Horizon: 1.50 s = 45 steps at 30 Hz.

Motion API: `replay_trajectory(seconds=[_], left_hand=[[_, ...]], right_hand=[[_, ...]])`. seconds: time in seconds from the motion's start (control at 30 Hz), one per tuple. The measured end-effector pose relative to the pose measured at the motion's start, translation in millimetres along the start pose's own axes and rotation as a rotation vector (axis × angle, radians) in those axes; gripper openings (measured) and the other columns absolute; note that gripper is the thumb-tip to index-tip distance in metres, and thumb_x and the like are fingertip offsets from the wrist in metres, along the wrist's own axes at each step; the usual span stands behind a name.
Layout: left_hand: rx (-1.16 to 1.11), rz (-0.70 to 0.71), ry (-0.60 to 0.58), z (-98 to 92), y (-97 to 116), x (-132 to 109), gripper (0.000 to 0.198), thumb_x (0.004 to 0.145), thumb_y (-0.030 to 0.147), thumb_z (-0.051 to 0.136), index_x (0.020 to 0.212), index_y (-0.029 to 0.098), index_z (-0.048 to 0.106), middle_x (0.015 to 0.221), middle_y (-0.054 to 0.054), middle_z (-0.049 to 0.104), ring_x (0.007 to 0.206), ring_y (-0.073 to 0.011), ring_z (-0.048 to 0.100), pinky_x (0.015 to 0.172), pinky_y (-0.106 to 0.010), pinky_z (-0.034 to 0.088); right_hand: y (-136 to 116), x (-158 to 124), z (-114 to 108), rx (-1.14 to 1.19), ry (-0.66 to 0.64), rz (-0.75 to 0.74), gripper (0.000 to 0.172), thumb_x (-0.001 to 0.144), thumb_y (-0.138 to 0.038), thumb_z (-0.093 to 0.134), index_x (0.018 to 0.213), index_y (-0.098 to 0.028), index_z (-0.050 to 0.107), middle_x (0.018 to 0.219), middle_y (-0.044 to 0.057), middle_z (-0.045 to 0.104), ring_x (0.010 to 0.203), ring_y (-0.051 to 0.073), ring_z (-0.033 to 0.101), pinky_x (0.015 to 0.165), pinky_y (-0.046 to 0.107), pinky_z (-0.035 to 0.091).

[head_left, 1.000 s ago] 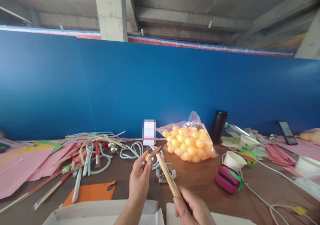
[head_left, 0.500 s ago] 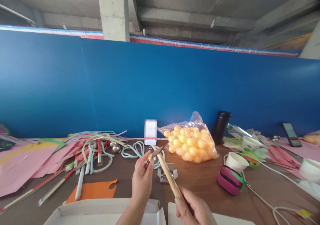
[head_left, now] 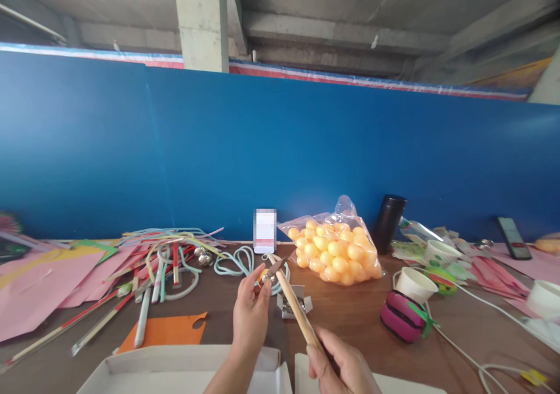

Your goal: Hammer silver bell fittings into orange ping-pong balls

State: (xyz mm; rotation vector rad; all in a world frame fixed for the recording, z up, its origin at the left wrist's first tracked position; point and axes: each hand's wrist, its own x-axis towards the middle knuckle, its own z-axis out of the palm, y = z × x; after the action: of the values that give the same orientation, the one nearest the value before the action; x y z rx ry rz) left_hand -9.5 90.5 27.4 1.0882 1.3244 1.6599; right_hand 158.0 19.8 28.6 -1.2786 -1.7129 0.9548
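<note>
My right hand (head_left: 343, 362) is wrapped round the lower end of the wooden handle of a hammer (head_left: 296, 305). The hammer slants up and away to the left, its dark, pointed metal head near the fingertips of my left hand (head_left: 250, 315). Between the thumb and fingers of that hand is a small shiny ball (head_left: 266, 277), gold and silver in colour. It is partly covered by the fingers, and I cannot tell whether the hammer head touches it. A small open box (head_left: 294, 309) with shiny metal pieces stands just behind the handle.
A clear bag of orange balls (head_left: 335, 251) sits behind, beside a black bottle (head_left: 388, 225). Tubes and sticks (head_left: 164, 266) lie left, over pink paper (head_left: 52, 283). On the right are a purple pouch (head_left: 403, 317), paper cups and a white cable (head_left: 455, 347). White trays (head_left: 175, 362) edge the front.
The view has shifted very slightly. Both hands keep their hold, with the hammer and ball in almost the same place.
</note>
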Motion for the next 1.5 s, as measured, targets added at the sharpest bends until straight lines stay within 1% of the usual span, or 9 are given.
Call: replay_trajectory(seconds=[0.17, 0.3, 0.57, 0.67, 0.8, 0.97, 1.13, 1.3, 1.5], left_hand=[[-0.001, 0.025, 0.007, 0.1, -2, 0, 0.053, 0.073, 0.048, 0.065, 0.117, 0.020, 0.062, 0.096, -0.008, 0.065, 0.076, -0.0180, 0.062, 0.071, -0.029, 0.047], [-0.031, -0.042, 0.001, 0.8, -3, 2, 0.054, 0.072, 0.047, 0.066, 0.118, 0.019, 0.061, 0.092, -0.008, 0.066, 0.076, -0.0187, 0.063, 0.071, -0.030, 0.048], [-0.448, -0.200, -0.008, -0.2, -11, 8, 0.050, 0.073, 0.039, 0.070, 0.118, 0.019, 0.060, 0.102, -0.007, 0.068, 0.082, -0.0168, 0.066, 0.083, -0.033, 0.050], [-0.511, -0.241, -0.007, -0.3, -8, 8, 0.047, 0.074, 0.034, 0.071, 0.116, 0.017, 0.060, 0.101, -0.008, 0.069, 0.079, -0.0159, 0.067, 0.080, -0.031, 0.052], [-0.580, -0.255, 0.011, 0.4, -3, 7, 0.040, 0.073, 0.029, 0.072, 0.110, 0.017, 0.063, 0.093, -0.007, 0.069, 0.073, -0.0137, 0.067, 0.073, -0.028, 0.055], [-0.640, -0.247, -0.030, 0.9, -1, 6, 0.044, 0.072, 0.027, 0.073, 0.112, 0.015, 0.062, 0.080, -0.004, 0.067, 0.065, -0.0118, 0.065, 0.066, -0.025, 0.055], [-0.669, -0.257, -0.047, 0.4, 0, 4, 0.044, 0.073, 0.029, 0.073, 0.112, 0.014, 0.062, 0.076, -0.003, 0.066, 0.064, -0.0107, 0.063, 0.063, -0.023, 0.054], [-0.696, -0.273, -0.043, 0.0, 0, 5, 0.037, 0.074, 0.027, 0.072, 0.107, 0.013, 0.063, 0.072, -0.002, 0.064, 0.062, -0.0096, 0.061, 0.060, -0.022, 0.054], [-0.746, -0.284, -0.033, 0.2, 0, 6, 0.029, 0.074, 0.030, 0.072, 0.096, 0.013, 0.066, 0.078, -0.004, 0.065, 0.063, -0.0107, 0.062, 0.057, -0.022, 0.054]], right_hand=[[0, 0, 1, 0.006, 0.020, -0.011, 0.055, 0.088, -0.060, 0.034, 0.108, -0.016, 0.059, 0.063, -0.001, 0.052, 0.038, 0.008, 0.041, 0.035, 0.018, 0.031], [0, 0, 1, -0.020, 0.017, -0.001, 0.054, 0.087, -0.061, 0.036, 0.105, -0.016, 0.061, 0.061, -0.001, 0.053, 0.039, 0.008, 0.042, 0.036, 0.018, 0.031], [-4, 0, 0, -0.015, 0.036, -0.026, 0.050, 0.088, -0.059, 0.037, 0.100, -0.017, 0.060, 0.060, -0.002, 0.051, 0.040, 0.008, 0.041, 0.035, 0.018, 0.031], [-5, 0, 1, -0.035, 0.009, -0.039, 0.050, 0.087, -0.061, 0.036, 0.089, -0.018, 0.061, 0.059, -0.002, 0.049, 0.041, 0.008, 0.041, 0.037, 0.017, 0.033], [-5, 0, 2, -0.024, 0.030, -0.025, 0.052, 0.087, -0.062, 0.034, 0.099, -0.018, 0.059, 0.061, -0.001, 0.051, 0.042, 0.009, 0.043, 0.035, 0.016, 0.032], [-2, 0, 2, -0.041, 0.022, -0.024, 0.050, 0.087, -0.062, 0.036, 0.087, -0.019, 0.060, 0.059, -0.001, 0.051, 0.043, 0.009, 0.043, 0.035, 0.016, 0.031], [-1, 0, 3, -0.008, 0.035, -0.031, 0.049, 0.088, -0.060, 0.035, 0.100, -0.018, 0.058, 0.062, -0.001, 0.052, 0.039, 0.008, 0.041, 0.034, 0.017, 0.030], [1, 0, 5, -0.012, 0.002, -0.048, 0.050, 0.088, -0.061, 0.035, 0.093, -0.018, 0.060, 0.059, -0.003, 0.048, 0.039, 0.007, 0.039, 0.035, 0.017, 0.031], [4, -2, 5, 0.044, 0.045, 0.000, 0.052, 0.088, -0.058, 0.037, 0.111, -0.016, 0.057, 0.066, 0.000, 0.052, 0.038, 0.008, 0.043, 0.034, 0.018, 0.033]])
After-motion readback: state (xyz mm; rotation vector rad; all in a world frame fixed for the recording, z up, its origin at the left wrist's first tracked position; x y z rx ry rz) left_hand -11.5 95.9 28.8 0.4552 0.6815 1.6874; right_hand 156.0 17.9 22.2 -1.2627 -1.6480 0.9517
